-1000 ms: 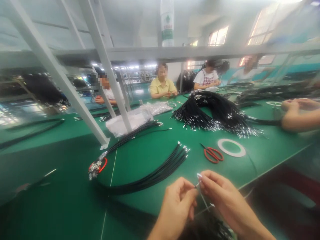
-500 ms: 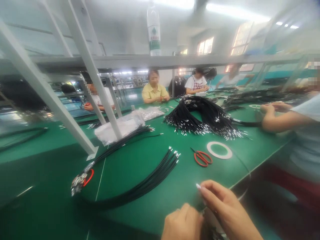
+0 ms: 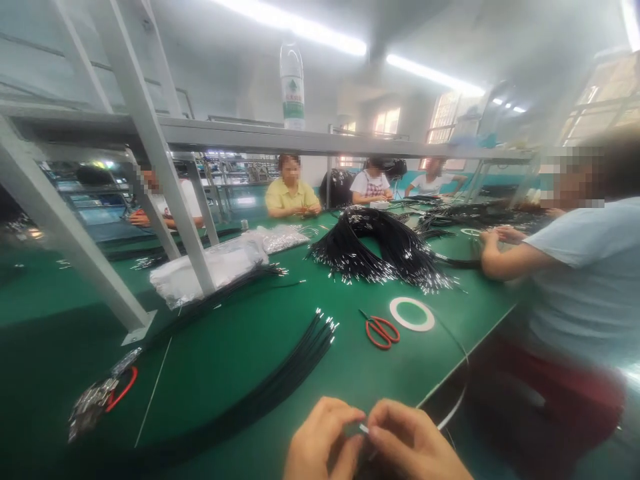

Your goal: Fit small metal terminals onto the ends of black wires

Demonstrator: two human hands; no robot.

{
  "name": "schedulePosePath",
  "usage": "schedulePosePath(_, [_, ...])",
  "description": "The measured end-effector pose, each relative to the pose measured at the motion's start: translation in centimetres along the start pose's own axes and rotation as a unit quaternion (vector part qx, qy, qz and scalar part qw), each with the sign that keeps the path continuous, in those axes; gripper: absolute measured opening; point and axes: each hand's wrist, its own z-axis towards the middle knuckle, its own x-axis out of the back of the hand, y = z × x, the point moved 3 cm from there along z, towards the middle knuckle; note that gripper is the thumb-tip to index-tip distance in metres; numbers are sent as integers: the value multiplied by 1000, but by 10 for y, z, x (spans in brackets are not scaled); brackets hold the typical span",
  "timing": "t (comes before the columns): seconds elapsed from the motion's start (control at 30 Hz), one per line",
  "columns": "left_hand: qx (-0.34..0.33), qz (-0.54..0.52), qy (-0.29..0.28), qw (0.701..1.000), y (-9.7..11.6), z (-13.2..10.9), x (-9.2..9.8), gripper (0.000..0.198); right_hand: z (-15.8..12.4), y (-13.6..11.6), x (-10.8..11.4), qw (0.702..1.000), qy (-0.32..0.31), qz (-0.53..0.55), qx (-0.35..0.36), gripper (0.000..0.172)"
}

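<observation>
Both hands are close together at the near table edge, low in view. My right hand (image 3: 407, 437) is closed, its thumb and index finger pinching a small white piece (image 3: 364, 429). Beside it, my left hand (image 3: 323, 437) has curled fingers, the index tip close to that white piece; what its lower fingers hold, if anything, is hidden. Left of my hands lies a bundle of black cables (image 3: 280, 370) with silvery-white tips. Beyond them are red-handled scissors (image 3: 383, 331) and a flat white ring-shaped roll (image 3: 413, 314), from which a thin pale strip (image 3: 455, 403) runs over the edge.
A large heap of black cables (image 3: 345, 247) lies further back on the green table (image 3: 240, 320). Grey shelf posts (image 3: 113, 287) and a plastic-wrapped pack (image 3: 215, 257) stand left. A co-worker in light blue (image 3: 590, 280) is at right; other people sit across.
My hands have come together, the right moving left toward the left one with the white piece. The camera view has shifted right and up.
</observation>
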Motion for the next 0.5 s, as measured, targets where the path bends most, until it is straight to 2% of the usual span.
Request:
schedulePosePath(0.17, [-18,76,-29,997,15,8,-7,20,-4,-15,9,998,-18,-55,-10,38])
schedulePosePath(0.27, [-31,108,-7,994,17,8,-11,23,-2,-21,15,995,-41,-90,5,32])
schedulePosePath(0.37, [-12,104,-9,995,14,8,-16,22,0,-22,18,993,-53,-107,18,28])
schedulePosePath(0.5, [34,73,-27,996,15,11,-18,19,-1,-26,19,996,-52,-74,17,24])
